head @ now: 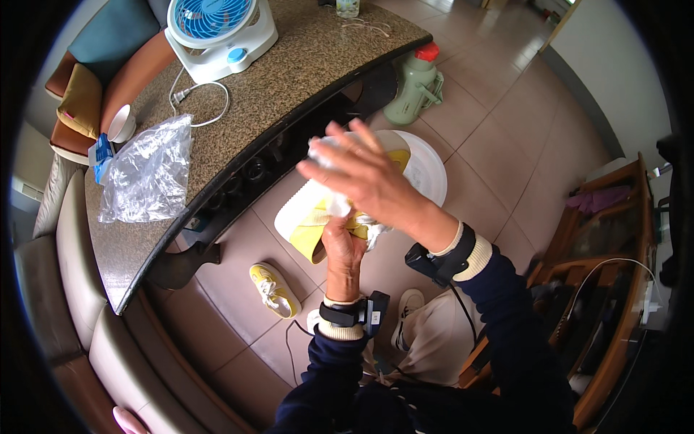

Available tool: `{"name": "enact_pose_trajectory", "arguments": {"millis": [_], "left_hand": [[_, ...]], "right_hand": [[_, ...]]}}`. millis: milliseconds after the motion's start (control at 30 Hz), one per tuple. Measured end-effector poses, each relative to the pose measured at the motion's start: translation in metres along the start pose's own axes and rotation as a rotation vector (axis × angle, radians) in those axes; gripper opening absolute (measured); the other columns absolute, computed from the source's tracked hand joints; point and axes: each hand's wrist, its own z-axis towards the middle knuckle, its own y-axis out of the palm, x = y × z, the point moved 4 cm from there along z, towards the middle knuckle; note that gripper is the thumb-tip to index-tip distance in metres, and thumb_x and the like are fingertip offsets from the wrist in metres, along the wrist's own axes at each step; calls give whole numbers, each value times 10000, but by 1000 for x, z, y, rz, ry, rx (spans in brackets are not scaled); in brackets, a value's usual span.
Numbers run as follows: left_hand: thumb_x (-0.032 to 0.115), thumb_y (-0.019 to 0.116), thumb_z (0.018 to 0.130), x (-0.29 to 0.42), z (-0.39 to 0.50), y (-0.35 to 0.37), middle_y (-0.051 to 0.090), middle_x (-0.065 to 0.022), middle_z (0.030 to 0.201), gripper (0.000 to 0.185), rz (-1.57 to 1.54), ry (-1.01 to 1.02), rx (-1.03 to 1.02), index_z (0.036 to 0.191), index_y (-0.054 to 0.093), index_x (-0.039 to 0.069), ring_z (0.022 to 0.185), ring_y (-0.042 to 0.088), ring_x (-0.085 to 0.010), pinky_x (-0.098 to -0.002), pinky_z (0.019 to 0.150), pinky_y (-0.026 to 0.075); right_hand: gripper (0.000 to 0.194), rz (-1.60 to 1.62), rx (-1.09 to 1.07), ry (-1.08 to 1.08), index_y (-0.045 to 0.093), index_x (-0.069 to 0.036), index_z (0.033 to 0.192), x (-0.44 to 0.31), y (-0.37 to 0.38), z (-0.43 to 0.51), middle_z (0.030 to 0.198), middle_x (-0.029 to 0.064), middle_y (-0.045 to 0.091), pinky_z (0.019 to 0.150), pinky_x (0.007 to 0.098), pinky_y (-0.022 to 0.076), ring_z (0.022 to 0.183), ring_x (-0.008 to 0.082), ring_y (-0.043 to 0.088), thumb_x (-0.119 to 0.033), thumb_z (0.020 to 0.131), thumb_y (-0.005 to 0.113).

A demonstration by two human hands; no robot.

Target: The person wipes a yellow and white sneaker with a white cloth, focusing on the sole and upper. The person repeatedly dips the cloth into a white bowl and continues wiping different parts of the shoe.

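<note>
My left hand (343, 247) grips a yellow shoe (309, 228) with a white sole and white laces, held tilted above the floor. Over the shoe, my right hand (358, 168) is spread, slightly blurred, against a crumpled white tissue or cloth (339, 203); whether its fingers hold this is unclear. Behind my right hand stands a round white basin (428, 168), partly hidden. A second yellow shoe (275, 291) with white laces rests on the floor tiles to the left of my left forearm.
A stone-topped table (260, 87) carries a blue-and-white fan (217, 32), a clear plastic bag (149, 173) and a white bowl (122, 125). A green thermos flask (412, 89) with a red top stands by the table end. Wooden furniture (612, 260) is at right, a sofa (119, 347) at left.
</note>
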Motion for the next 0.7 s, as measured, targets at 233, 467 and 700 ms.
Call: {"name": "enact_pose_trajectory", "arguments": {"millis": [233,467,700], "left_hand": [[-39,493,738,12,-2,1,585,-149,1163,481,22,-42,-52,1218,488,-58,1071,576,-292,-424,969,450],[-33,520,741,16,-8,12,605,-183,1064,391,-130,-78,-81,1127,526,-92,971,608,-320,-438,887,496],[-53,506,722,20,-3,5,578,-215,1161,458,-266,-38,-66,1179,500,-95,1058,580,-358,-461,966,462]], "right_hand": [[374,89,-157,12,589,-20,1187,11,-8,-13,1301,104,535,1080,397,358,1267,261,457,-75,823,524],[449,107,11,136,609,-33,1196,32,-36,-29,1277,107,562,1019,384,433,1207,304,517,60,758,573],[531,111,147,375,610,-11,1182,48,-30,-71,1256,129,571,968,358,473,1153,290,559,175,692,520]]}}
